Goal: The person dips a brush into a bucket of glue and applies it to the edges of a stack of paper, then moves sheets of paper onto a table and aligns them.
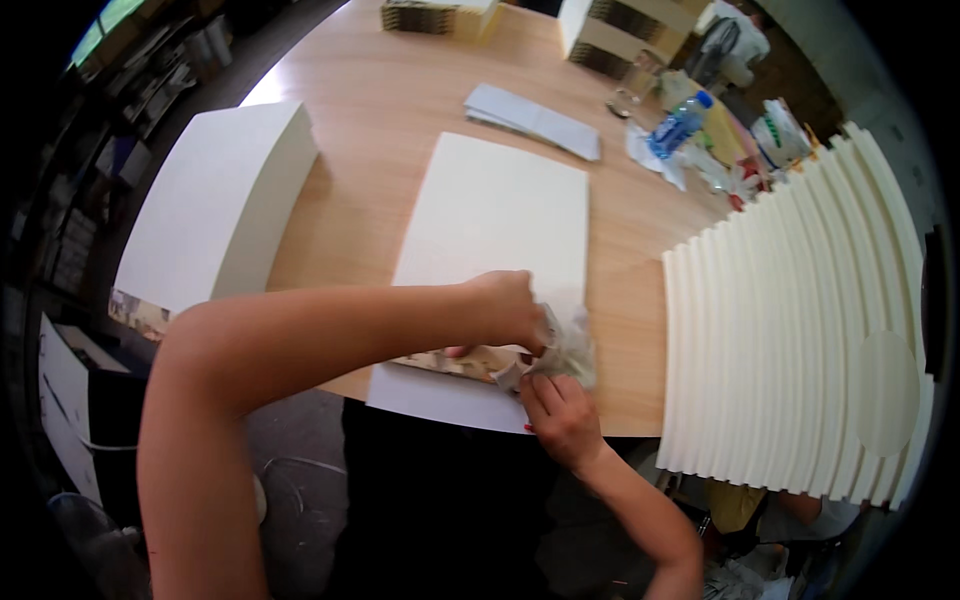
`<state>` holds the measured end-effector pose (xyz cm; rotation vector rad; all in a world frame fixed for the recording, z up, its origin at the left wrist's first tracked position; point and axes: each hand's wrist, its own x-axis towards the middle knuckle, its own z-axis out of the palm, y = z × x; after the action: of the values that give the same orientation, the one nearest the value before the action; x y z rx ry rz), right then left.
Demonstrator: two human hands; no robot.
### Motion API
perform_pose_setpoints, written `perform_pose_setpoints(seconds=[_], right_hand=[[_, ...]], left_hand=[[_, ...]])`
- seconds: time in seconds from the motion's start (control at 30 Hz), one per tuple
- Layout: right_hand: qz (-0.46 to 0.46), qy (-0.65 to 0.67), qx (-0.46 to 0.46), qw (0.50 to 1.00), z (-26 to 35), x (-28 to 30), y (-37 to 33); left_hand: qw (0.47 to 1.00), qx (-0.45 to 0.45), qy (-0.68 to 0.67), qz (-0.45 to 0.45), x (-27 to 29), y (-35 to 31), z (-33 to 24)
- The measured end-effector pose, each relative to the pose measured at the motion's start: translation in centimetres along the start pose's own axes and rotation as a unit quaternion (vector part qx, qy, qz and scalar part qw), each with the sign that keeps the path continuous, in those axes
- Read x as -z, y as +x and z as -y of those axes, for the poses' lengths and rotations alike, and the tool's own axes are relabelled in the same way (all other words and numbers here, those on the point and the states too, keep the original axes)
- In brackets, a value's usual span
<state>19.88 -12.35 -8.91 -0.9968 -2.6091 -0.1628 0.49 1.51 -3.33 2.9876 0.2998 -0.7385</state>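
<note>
A cream board or thick booklet lies flat at the table's near edge, with a brown picture-patterned strip along its near end. Under that end, a white sheet sticks out towards me. My left arm reaches across the board, and my left hand is closed on a crumpled greyish cloth at the near right corner. Just below it, my right hand has its fingers bent and pinching the cloth's lower edge by the strip. The cloth hides the corner and some fingertips.
A thick cream stack stands on the left, a tall fanned cream stack on the right. Beyond the board are a folded white paper, a glass, a blue-capped bottle and a white tub. Patterned stacks stand at the far edge.
</note>
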Motion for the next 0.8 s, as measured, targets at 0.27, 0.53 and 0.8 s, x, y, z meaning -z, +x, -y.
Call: perform_pose_setpoints(seconds=[0.27, 0.53, 0.8], right_hand=[[-0.021, 0.126, 0.043, 0.991, 10.9, -7.7, 12.4], [0.007, -0.004, 0.063, 0.998, 2.0, -1.8, 3.0], [-0.074, 0.023, 0.031, 0.997, 5.9, -4.7, 6.5]], left_hand=[[1.0, 0.019, 0.006, 0.013, 0.8, -0.9, 0.3], [0.999, 0.03, 0.017, 0.008, -1.3, -0.2, 0.5], [0.999, 0.025, 0.032, -0.035, -1.7, -0.3, 0.3]])
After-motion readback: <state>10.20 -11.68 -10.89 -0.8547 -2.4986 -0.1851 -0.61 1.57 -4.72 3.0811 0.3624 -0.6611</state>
